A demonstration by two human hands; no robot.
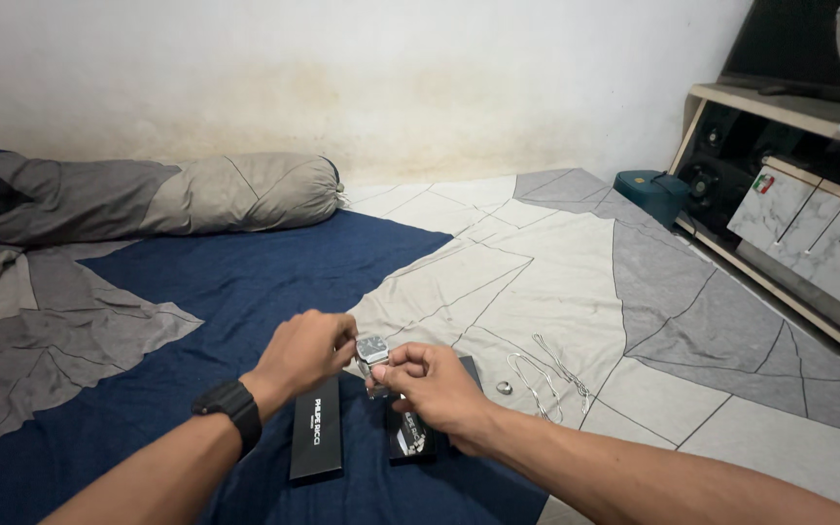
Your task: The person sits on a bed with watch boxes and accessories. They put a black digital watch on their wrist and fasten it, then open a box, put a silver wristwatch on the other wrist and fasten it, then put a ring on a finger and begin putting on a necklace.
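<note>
**A:** What have I got in front of me?

**B:** I'm looking down at both hands over a bed. My left hand (305, 352) and my right hand (432, 386) meet in the near middle, and between them sits a wristwatch (372, 349) with a square dark face and a metal band. The left fingers are curled in close and pinch the watch from its left side. The right fingers are bent narrow around the lower part of the band, thumb on top. The watch is held up off the sheet, face toward me.

**A:** Anything on the left arm?

**B:** A black wrist device (230, 403) is strapped around my left wrist.

**A:** And under the hands?

**B:** A long black box lid (317, 439) lies flat on the dark blue part of the bedsheet (226, 282), just below my left hand. A second black box (410, 436) lies beside it to the right, partly hidden under my right hand. Right of that, on the pale patterned part of the sheet, I see a small silver ring (504, 388) and a thin silver chain (548, 377) laid out in loops, near each other but apart.

**A:** Farther off?

**B:** A grey bolster pillow (196, 194) lies along the far left by the wall. A teal case (649, 192) sits on the far right, beside a low shelf unit (799, 204).
</note>
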